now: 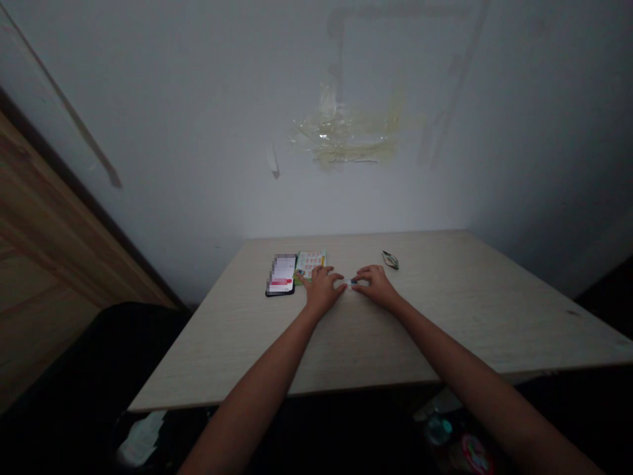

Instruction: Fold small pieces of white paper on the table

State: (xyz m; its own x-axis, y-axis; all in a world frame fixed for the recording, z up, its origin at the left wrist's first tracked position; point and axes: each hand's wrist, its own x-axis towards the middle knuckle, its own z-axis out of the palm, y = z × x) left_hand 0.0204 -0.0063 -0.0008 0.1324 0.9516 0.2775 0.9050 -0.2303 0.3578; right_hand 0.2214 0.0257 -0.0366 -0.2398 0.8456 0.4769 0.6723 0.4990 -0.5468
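Pale tabletop (445,316), white item (350,284) crosswise between left hand (322,290) and right hand (376,287)

A plain room, seemingly in a home, is showing here: a pale tabletop (469,310) is standing against a tape-scarred wall (346,132), with a wooden panel (49,251) rising at the left of the frame.

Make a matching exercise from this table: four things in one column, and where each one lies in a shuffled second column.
Things:
1. Black smartphone
2. Green-and-white printed leaflet
3. Small white item
4. Small foil packet

Places:
A. Between the fingertips of the left hand and the right hand
B. Alone on the table, beyond the right hand
C. Furthest left of the four, beside the leaflet
D. Just beyond the left hand's fingers, beside the phone

Pairs: 1-C, 2-D, 3-A, 4-B
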